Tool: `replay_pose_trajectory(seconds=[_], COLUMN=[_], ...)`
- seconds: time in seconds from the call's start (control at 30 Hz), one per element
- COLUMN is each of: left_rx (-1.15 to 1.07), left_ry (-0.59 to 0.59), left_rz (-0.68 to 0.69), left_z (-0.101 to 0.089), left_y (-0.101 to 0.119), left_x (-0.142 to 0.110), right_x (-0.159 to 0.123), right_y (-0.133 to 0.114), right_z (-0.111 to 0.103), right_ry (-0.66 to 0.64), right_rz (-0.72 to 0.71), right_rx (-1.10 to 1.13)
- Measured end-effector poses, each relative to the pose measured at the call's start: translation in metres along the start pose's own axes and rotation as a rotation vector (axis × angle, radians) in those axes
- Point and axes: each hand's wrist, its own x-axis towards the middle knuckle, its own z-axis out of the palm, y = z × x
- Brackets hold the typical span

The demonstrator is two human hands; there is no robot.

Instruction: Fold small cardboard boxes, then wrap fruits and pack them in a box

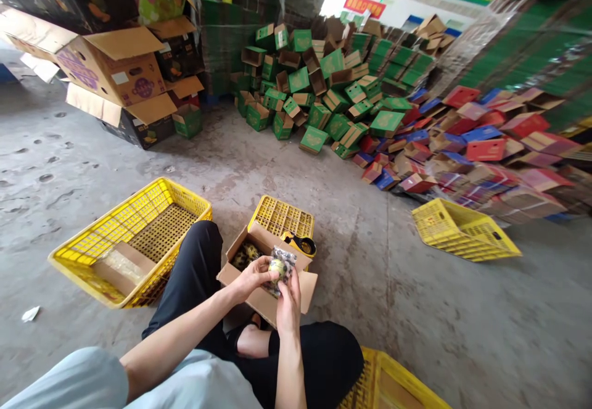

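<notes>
Our left hand [257, 275] is closed on a round yellow-green item [276, 266], while our right hand [290, 301] pinches the clear, dark-spotted plastic wrapper [287, 257] around it. Our fingers cover part of both, so we cannot make out how far the wrapper encloses it. They are above an open brown cardboard box [308, 285] between our legs; our hands and forearms hide much of its inside, though dark-and-yellow contents [250, 252] show at the left. We cannot tell what bears the box. Behind it, a yellow plastic lattice crate [283, 206] is partly covered, with a yellow-and-black tape dispenser [301, 244] over its near right corner. Our knee overlaps the large yellow crate [129, 211] at left. The near right yellow crate [407, 384] is cut off below; the far right red and blue cartons [485, 150] blur.
</notes>
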Motion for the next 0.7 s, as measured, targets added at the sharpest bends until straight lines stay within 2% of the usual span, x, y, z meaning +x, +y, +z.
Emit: replay_pose_trajectory(seconds=[0.23, 0.33, 0.47, 0.6, 0.7], left_rx=[0.078, 0.079, 0.100, 0.122, 0.130], left_ry=[0.002, 0.025, -0.014, -0.039, -0.020], left_rz=[0.063, 0.061, 0.122, 0.138, 0.132], left_z=[-0.001, -0.002, 0.002, 0.005, 0.001], left_y=[0.003, 0.001, 0.003, 0.008, 0.007], left_x=[-0.003, -0.005, -0.012, -0.022, -0.024], right_x=[-0.008, -0.013, -0.019, -0.026, -0.036], right_y=[-0.011, -0.020, -0.025, -0.025, -0.035], right_z=[0.006, 0.006, 0.002, 0.010, 0.012], right_ry=[-0.011, 0.014, 0.017, 0.015, 0.007], right_rz=[-0.027, -0.046, -0.057, -0.077, -0.089], right_rx=[0.090, 0.086, 0.079, 0.078, 0.053])
